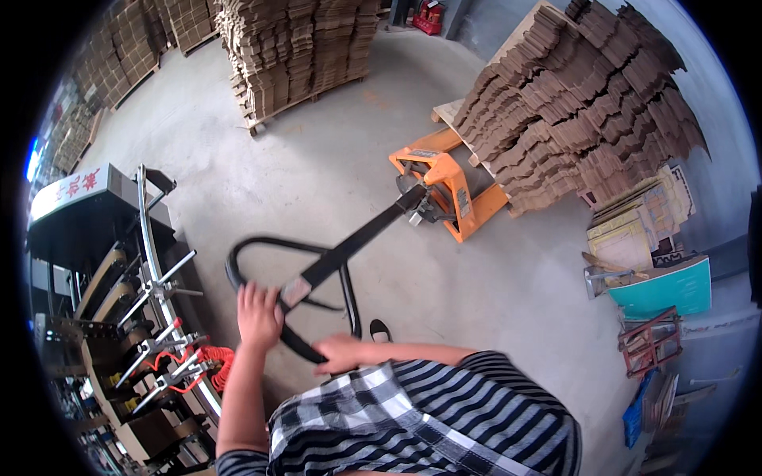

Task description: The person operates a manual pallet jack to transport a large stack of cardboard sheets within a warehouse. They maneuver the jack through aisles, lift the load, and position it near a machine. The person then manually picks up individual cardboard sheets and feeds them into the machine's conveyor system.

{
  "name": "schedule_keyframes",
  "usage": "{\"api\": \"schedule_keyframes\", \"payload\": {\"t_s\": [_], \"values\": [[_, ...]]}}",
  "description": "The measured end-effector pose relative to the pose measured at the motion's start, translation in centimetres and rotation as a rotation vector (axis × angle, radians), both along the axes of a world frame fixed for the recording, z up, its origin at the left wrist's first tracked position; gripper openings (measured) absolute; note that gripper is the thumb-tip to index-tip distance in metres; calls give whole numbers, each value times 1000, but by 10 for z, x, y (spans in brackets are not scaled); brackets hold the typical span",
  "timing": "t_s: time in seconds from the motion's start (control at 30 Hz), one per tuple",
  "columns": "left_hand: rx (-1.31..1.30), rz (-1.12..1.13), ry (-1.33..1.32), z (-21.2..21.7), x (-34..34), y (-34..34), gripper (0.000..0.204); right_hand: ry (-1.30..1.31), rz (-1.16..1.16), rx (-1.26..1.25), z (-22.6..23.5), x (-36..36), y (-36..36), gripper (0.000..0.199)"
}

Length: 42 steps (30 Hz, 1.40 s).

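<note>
Both my hands grip the black loop handle (262, 247) of an orange pallet jack (448, 184). My left hand (259, 316) wraps the handle's near left side. On the handle's lower right side, my right hand (340, 354) is closed around the bar. The black tiller runs diagonally up to the orange pump body. The jack's forks sit under a wooden pallet (447, 113) loaded with a leaning stack of flat brown cardboard (583, 103). My striped and checked shirt fills the lower middle of the picture.
A metal machine (119, 309) with rods, rails and a red coiled hose stands at my left. More pallets of stacked cardboard (298, 47) are at the back. Boards, a teal panel (663, 289) and red frames lie at the right wall. The floor is grey concrete.
</note>
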<state>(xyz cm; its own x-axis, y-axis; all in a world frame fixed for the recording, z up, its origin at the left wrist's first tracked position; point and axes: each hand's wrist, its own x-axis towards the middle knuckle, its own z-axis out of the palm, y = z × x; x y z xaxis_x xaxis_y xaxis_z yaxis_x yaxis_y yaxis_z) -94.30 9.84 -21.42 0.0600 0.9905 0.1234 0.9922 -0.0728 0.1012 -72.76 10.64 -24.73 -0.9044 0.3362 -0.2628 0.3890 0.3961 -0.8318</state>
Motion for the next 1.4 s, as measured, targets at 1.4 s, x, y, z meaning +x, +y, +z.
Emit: {"api": "schedule_keyframes", "payload": {"t_s": [1.4], "values": [[388,-287,-276,150,45,145,22,-17,-361,-255,170,67,113,54]]}}
